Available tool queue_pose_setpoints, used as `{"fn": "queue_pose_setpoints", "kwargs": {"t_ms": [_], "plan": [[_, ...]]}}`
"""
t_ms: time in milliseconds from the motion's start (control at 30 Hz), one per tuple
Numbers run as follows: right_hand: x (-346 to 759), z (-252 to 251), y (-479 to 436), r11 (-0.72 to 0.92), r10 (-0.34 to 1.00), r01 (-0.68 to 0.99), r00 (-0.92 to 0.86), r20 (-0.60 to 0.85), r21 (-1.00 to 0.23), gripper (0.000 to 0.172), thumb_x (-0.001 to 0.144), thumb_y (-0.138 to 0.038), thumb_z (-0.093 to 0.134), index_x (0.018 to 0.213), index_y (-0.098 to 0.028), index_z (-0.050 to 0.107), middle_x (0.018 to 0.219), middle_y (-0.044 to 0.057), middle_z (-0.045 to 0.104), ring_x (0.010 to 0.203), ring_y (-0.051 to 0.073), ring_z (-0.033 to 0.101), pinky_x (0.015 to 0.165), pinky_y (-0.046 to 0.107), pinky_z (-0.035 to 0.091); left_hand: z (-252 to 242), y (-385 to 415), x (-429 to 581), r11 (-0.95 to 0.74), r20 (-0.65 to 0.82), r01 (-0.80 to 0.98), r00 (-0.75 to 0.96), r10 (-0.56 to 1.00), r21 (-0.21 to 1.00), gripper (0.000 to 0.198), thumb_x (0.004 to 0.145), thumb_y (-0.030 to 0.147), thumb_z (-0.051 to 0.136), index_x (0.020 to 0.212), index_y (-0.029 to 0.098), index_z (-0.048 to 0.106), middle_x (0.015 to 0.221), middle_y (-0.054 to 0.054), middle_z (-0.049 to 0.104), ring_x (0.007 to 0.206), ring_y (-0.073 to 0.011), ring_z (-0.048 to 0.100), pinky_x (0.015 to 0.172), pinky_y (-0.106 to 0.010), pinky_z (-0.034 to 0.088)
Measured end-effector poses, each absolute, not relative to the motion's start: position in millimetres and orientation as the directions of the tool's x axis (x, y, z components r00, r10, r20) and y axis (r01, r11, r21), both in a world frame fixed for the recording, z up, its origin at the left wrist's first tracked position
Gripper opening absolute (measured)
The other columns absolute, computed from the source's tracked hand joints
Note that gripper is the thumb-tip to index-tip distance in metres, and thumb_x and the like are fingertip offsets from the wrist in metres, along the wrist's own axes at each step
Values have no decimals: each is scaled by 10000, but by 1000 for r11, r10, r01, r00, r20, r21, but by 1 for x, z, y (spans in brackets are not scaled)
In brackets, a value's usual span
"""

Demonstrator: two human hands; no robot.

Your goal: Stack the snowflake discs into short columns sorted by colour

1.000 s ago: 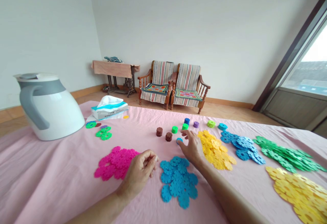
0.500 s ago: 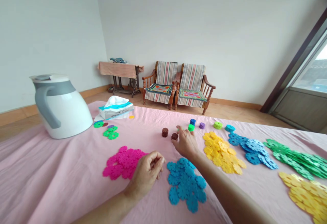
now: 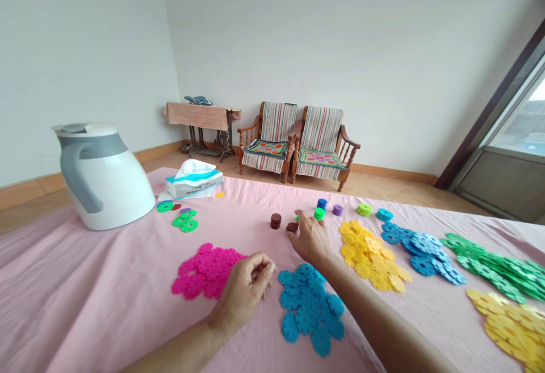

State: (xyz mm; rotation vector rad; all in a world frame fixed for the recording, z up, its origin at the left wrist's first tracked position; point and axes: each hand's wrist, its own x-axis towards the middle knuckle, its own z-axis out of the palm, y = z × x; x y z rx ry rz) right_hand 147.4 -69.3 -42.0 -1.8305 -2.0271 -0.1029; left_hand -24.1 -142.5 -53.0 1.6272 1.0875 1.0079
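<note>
Fingertips of right hand — at brown stack

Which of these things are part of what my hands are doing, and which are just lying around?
In use: right hand by the brown stack; curled left hand; green stack; teal pile; pink pile; yellow pile.
Lying about: kettle; tissue pack; two armchairs; sewing table.

No text is legible (tissue pack print too blurred).
</note>
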Motion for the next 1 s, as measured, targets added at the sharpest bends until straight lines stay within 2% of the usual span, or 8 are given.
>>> {"fn": "queue_pose_setpoints", "kwargs": {"t_ms": [600, 700, 800, 900, 1000], "plan": [[141, -38, -71, 150, 918, 968, -61, 391, -201, 475, 755, -265, 529, 1197, -104, 461, 878, 109, 679, 889, 257, 584, 813, 369, 307, -58, -141, -25, -223, 155, 221, 290, 944, 949, 295, 856, 406, 450, 721, 151, 510, 584, 26, 499, 461, -91, 482, 447, -190, 367], [147, -34, -72, 164, 896, 954, -38, 443, -250, 428, 768, -308, 531, 1156, -131, 496, 888, 102, 675, 898, 250, 582, 811, 372, 331, -57, -141, -24, -227, 159, 220, 286, 945, 949, 294, 854, 405, 451, 716, 151, 501, 574, 30, 490, 460, -91, 478, 446, -190, 365], [164, -25, -78, 197, 891, 919, -21, 454, -342, 263, 779, -328, 521, 985, -173, 574, 880, 78, 668, 864, 219, 588, 770, 340, 374, -56, -141, -24, -229, 164, 204, 291, 942, 952, 291, 851, 407, 454, 715, 152, 490, 563, 35, 477, 456, -91, 469, 441, -190, 363], [186, -15, -94, 210, 931, 847, -22, 364, -487, 150, 778, -276, 505, 848, -176, 592, 787, 50, 653, 739, 166, 594, 661, 271, 415, -54, -142, -24, -231, 167, 198, 296, 941, 953, 288, 846, 404, 462, 706, 153, 482, 560, 36, 470, 458, -89, 457, 437, -187, 357], [207, -8, -117, 230, 971, 812, -151, 187, -537, 110, 743, -224, 523, 799, -186, 610, 736, 24, 638, 686, 138, 587, 623, 244, 429, -52, -143, -24, -242, 179, 201, 286, 941, 949, 287, 840, 400, 470, 687, 157, 474, 553, 39, 463, 459, -86, 450, 439, -183, 351]]}}
